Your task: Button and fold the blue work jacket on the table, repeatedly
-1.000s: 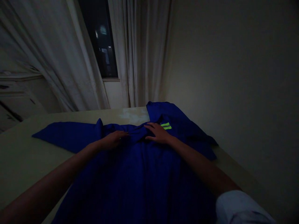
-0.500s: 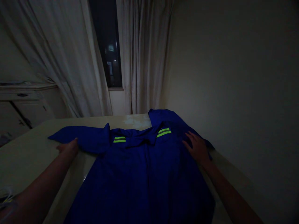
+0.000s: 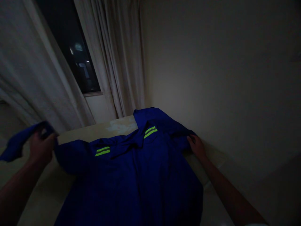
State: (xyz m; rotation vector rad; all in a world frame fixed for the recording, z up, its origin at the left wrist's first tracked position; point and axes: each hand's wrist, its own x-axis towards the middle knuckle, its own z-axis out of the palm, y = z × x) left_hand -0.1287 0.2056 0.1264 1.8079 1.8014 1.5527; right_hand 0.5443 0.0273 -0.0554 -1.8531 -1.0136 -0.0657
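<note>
A blue work jacket [image 3: 117, 185] lies spread out, with its collar toward the far edge and a striped yellow-green band on each side of the chest. On the left, my left hand [image 3: 41, 146] is closed around one sleeve [image 3: 68, 153] and holds it raised, the cuff end hanging out to the left. My right hand [image 3: 197, 147] pinches the edge of the other sleeve [image 3: 180, 141], which lies folded back along the wall side. The jacket's lower part runs out of view at the bottom.
A pale table [image 3: 94, 132] lies under the jacket. Its right side borders a bare wall [image 3: 207, 78]. Long light curtains [image 3: 117, 62] hang behind it, beside a dark window [image 3: 77, 59]. The room is dim.
My left hand has closed on the left sleeve and lifted it. My right hand has moved outward along the other sleeve and gripped its edge. The view has turned right.
</note>
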